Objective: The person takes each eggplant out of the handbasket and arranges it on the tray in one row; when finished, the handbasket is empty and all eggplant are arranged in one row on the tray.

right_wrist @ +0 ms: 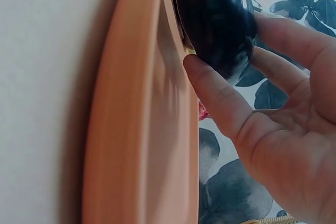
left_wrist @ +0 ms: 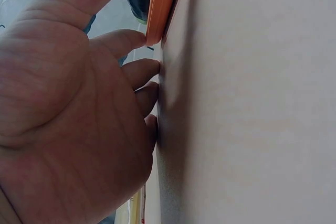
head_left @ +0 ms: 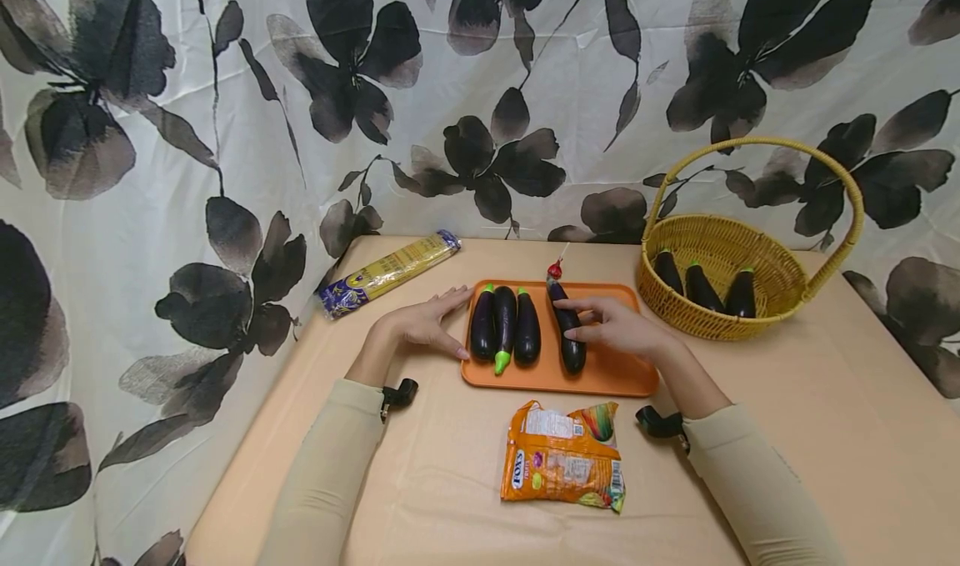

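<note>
My right hand (head_left: 611,326) grips a dark, glossy eggplant (head_left: 567,333) over the right half of an orange tray (head_left: 600,385). In the right wrist view, the thumb is on one side of this eggplant (right_wrist: 218,19) and the fingers on the other. Three more eggplants (head_left: 505,324) lie side by side on the tray's left half, the middle one with its green stem end toward me. At the tray's left edge, my left hand (head_left: 423,324) rests with fingers extended, touching the rim. The left wrist view shows its palm with nothing in it.
A wicker basket (head_left: 712,328) with a tall handle stands at the right, holding three eggplants (head_left: 702,288). An orange candy bag (head_left: 562,458) lies in front of the tray. A yellow-and-blue noodle packet (head_left: 390,274) lies back left. Behind the tray shows a red-wrapped lollipop (head_left: 555,269).
</note>
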`<control>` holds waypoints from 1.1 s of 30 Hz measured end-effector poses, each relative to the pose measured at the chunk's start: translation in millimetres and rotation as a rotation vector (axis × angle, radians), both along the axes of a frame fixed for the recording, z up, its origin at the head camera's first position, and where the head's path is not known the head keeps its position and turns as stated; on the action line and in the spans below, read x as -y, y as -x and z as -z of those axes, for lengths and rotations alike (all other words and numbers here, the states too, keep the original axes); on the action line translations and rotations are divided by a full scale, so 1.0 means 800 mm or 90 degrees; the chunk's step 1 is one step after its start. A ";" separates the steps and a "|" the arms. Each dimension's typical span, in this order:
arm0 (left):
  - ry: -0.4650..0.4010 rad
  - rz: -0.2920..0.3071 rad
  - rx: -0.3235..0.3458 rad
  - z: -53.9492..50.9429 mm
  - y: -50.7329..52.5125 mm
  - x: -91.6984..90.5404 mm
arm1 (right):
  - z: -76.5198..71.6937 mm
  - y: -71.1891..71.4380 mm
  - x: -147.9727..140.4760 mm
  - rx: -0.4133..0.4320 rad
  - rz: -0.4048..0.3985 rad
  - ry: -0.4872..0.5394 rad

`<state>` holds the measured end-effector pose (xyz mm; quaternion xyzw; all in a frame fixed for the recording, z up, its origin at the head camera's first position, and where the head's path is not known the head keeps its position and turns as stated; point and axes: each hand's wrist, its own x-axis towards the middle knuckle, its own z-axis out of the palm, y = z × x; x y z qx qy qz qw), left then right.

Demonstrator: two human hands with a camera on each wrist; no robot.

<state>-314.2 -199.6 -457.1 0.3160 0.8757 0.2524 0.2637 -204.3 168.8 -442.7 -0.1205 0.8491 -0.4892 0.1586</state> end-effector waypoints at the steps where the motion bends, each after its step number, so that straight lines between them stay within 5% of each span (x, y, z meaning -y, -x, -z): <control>1: 0.000 0.002 -0.001 0.001 0.001 0.000 | 0.001 0.000 0.000 0.001 -0.002 0.001; 21: 0.007 -0.004 0.002 0.000 0.001 -0.002 | 0.006 0.002 0.006 -0.048 -0.025 -0.069; 33: 0.003 -0.007 0.006 0.002 0.001 -0.001 | 0.012 0.010 0.007 -0.030 -0.039 -0.041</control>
